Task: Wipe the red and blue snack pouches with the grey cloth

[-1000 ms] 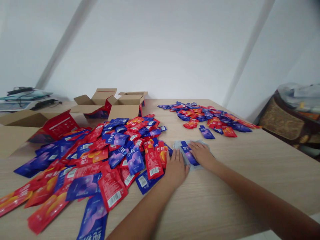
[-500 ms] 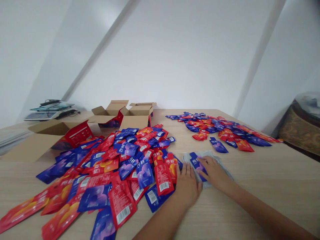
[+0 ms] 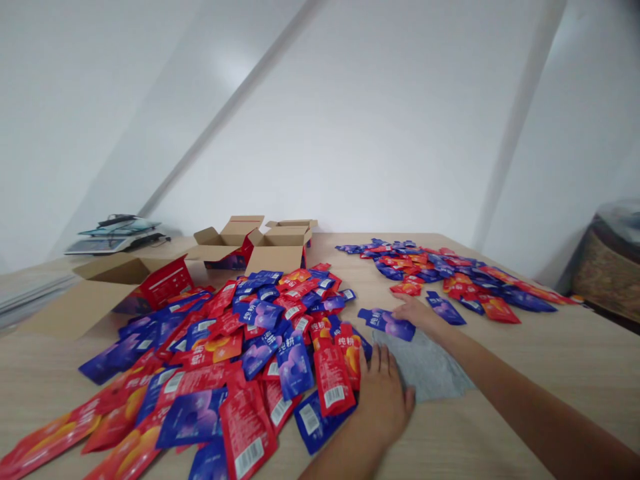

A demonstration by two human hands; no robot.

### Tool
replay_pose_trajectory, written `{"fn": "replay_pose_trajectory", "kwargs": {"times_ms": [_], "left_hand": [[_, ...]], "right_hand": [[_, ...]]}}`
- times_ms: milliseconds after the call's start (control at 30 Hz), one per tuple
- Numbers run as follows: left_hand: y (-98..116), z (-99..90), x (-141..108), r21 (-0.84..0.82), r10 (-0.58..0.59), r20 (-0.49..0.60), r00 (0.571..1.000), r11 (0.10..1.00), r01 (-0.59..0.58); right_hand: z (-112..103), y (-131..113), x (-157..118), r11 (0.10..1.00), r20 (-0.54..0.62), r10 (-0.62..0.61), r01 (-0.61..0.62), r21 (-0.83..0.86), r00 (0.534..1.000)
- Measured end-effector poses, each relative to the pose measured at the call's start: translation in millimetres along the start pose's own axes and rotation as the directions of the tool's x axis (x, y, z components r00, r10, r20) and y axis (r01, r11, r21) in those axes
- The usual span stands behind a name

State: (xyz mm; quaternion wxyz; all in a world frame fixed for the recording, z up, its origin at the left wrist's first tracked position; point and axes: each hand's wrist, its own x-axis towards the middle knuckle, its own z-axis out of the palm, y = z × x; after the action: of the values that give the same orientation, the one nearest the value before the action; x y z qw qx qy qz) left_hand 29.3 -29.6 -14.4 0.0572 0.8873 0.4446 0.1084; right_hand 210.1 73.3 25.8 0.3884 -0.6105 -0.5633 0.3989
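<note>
A blue spouted pouch [image 3: 386, 322] with a purple print is in my right hand [image 3: 419, 315], its fingers on the pouch's right end. Just below lies a crumpled grey cloth [image 3: 433, 368], spread flat on the table. My left hand [image 3: 384, 398] rests palm down at the cloth's left edge, fingers stretched out beside the pile. A red pouch [image 3: 333, 381] and a blue pouch with a white label [image 3: 316, 420] lie right by it, part of a large heap of red and blue pouches. A single blue pouch [image 3: 445, 308] lies beyond my right forearm.
Open cardboard boxes [image 3: 100, 293] stand behind the heap, at left and middle. A second heap of pouches [image 3: 457, 285] spreads over the far right of the table [image 3: 540, 373]. A stack with a scale-like device [image 3: 113, 240] sits at far left, against the wall.
My right hand has moved the blue pouch up off the cloth to its far side and turned it more sideways. My left hand stays at the cloth's edge. The view has shifted slightly.
</note>
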Motion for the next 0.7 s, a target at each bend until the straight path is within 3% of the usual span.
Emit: {"fn": "replay_pose_trajectory", "kwargs": {"times_ms": [167, 233, 300, 367, 467, 567, 700], "left_hand": [[1, 0.3, 2, 0.030, -0.012, 0.020, 1.000, 0.999, 0.011], [1, -0.1, 2, 0.040, -0.011, 0.021, 1.000, 0.999, 0.010], [1, -0.8, 2, 0.037, -0.010, 0.026, 1.000, 0.999, 0.009], [0, -1.3, 2, 0.030, -0.011, 0.028, 1.000, 1.000, 0.011], [0, -0.9, 1, 0.030, -0.003, 0.011, 1.000, 1.000, 0.002], [0, 0.1, 1, 0.048, 0.008, 0.009, 1.000, 0.999, -0.008], [0, -0.1, 2, 0.066, 0.002, 0.003, 1.000, 0.998, -0.002]], "right_hand": [[39, -66, 26, 0.978, 0.120, -0.094, 0.070, 0.195, 0.988], [46, -81, 41, 0.912, 0.041, -0.263, 0.234, 0.336, 0.964], [41, -81, 50, 0.957, -0.101, -0.282, 0.287, 0.049, 0.954], [24, -64, 50, 0.938, -0.228, -0.226, 0.148, -0.312, 0.947], [-12, -17, 30, 0.879, -0.357, -0.144, -0.046, -0.475, 0.923], [-45, 31, -2, 0.769, -0.487, -0.078, -0.258, -0.585, 0.870], [-77, 68, -33, 0.633, -0.479, -0.092, -0.320, -0.705, 0.873]]}}
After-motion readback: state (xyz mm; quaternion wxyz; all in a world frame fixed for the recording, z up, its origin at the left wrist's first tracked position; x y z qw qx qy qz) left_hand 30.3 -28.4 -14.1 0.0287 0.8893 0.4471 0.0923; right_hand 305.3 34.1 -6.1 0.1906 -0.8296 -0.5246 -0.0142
